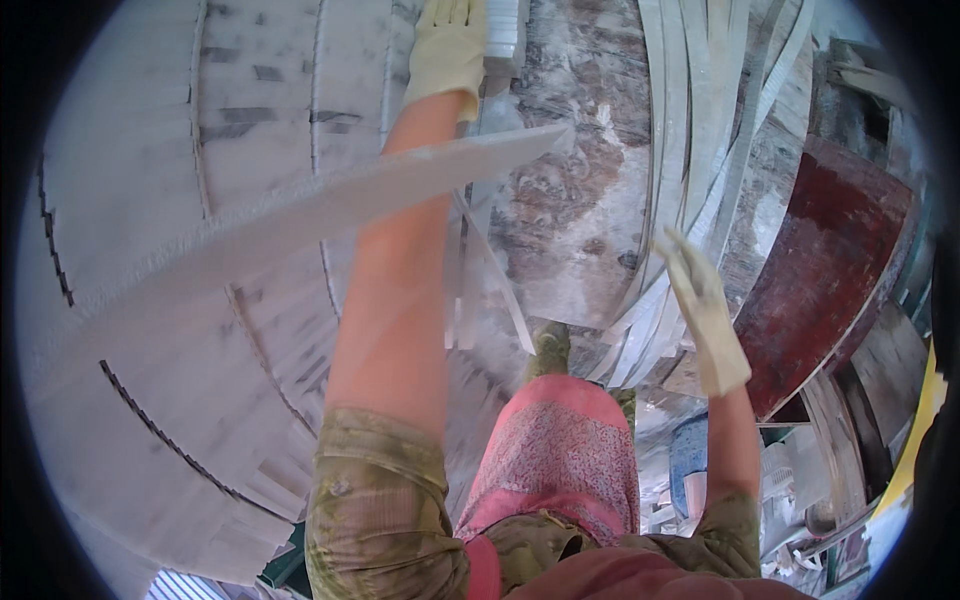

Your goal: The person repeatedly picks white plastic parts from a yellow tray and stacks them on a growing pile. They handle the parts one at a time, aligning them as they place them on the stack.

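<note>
Above the wide pale stacks (255,165), the person's left arm is stretching far forward, its gloved left hand (445,62) lying beside a small pile of slats (503,35) near the top edge. A long pale strip (410,182) is crossing in front of the left forearm, blurred, its narrow end pointing out over a stained board (570,180). Judging by this, the person seems to be handling the strips one at a time, and the step in hand appears to be a reach toward the stacks. A next grip would probably be calling for the left fingers to close around a single edge, with the long strip kept clear of the arm.

Neither hand is visibly holding that strip; it is passing well below the left fingers and well apart from the right hand (708,315). The left fingers are extending side by side toward the border, and whether they are pinching anything cannot be told. The right fingers (683,262) are stretching out loosely, gripping nothing visible, just beside a bundle of long strips (672,100).
</note>
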Motion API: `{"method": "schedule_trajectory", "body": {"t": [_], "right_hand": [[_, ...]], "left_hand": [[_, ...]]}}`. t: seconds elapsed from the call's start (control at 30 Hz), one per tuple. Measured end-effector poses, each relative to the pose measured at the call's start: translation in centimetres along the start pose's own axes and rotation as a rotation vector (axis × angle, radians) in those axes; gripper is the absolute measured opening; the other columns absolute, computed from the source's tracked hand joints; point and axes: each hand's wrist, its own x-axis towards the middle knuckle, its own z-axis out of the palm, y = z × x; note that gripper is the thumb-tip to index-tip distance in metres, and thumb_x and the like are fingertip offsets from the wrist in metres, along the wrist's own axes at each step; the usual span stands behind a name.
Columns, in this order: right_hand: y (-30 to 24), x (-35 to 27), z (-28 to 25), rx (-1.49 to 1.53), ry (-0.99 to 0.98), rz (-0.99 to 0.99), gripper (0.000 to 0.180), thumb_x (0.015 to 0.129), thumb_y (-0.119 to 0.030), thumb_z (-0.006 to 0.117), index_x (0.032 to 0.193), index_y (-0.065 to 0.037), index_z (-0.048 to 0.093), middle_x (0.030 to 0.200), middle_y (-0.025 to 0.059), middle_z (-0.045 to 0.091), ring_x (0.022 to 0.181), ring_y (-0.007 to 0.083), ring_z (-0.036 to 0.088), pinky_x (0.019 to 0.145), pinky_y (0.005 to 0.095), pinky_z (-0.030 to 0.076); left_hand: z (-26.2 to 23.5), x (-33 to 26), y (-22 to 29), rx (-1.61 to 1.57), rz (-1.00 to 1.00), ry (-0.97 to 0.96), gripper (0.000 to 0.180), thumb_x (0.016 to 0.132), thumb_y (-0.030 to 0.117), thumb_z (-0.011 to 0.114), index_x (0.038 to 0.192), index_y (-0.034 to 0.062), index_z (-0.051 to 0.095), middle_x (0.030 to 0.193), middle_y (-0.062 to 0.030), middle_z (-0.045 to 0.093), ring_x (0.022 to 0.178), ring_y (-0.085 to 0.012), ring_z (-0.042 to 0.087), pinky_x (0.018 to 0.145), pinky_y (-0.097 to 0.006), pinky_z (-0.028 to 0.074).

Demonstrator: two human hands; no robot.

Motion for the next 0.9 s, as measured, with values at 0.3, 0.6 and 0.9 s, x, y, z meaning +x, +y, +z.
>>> {"method": "schedule_trajectory", "body": {"t": [0.3, 0.6, 0.9], "right_hand": [[-6.5, 13.8, 4.4, 0.31, -0.017, -0.095, 0.064, 0.107, -0.04, 0.053, 0.154, 0.002, 0.042, 0.147, 0.018, 0.057, 0.142, 0.026, 0.05, 0.121, 0.0359, 0.035], [-7.9, 23.1, 12.7, 0.044, 0.21, -0.543, 0.06, 0.107, -0.027, 0.05, 0.157, 0.0, 0.032, 0.158, 0.026, 0.04, 0.151, 0.033, 0.037, 0.124, 0.0426, 0.031], [-9.0, 29.7, 14.7, -0.412, 0.242, -1.069, 0.065, 0.101, -0.012, 0.049, 0.162, -0.006, 0.028, 0.164, 0.0411, 0.01, 0.153, 0.0537, 0.019, 0.126, 0.0462, 0.022]], "left_hand": [[-2.0, -22.7, 12.5, -1.284, -1.316, -0.208, 0.052, 0.098, 0.024, 0.063, 0.144, 0.0028, 0.054, 0.138, -0.0208, 0.063, 0.131, -0.0352, 0.057, 0.11, -0.041, 0.043], [-5.7, -29.9, 6.8, -1.272, -1.114, -0.407, 0.049, 0.107, 0.026, 0.052, 0.15, 0.001, 0.048, 0.153, -0.0129, 0.051, 0.144, -0.023, 0.046, 0.118, -0.033, 0.034], [-7.2, -29.8, 6.2, -1.311, -1.126, -0.535, 0.056, 0.105, 0.019, 0.057, 0.156, 0.0023, 0.041, 0.16, -0.0084, 0.045, 0.148, -0.0196, 0.041, 0.122, -0.033, 0.03]]}}
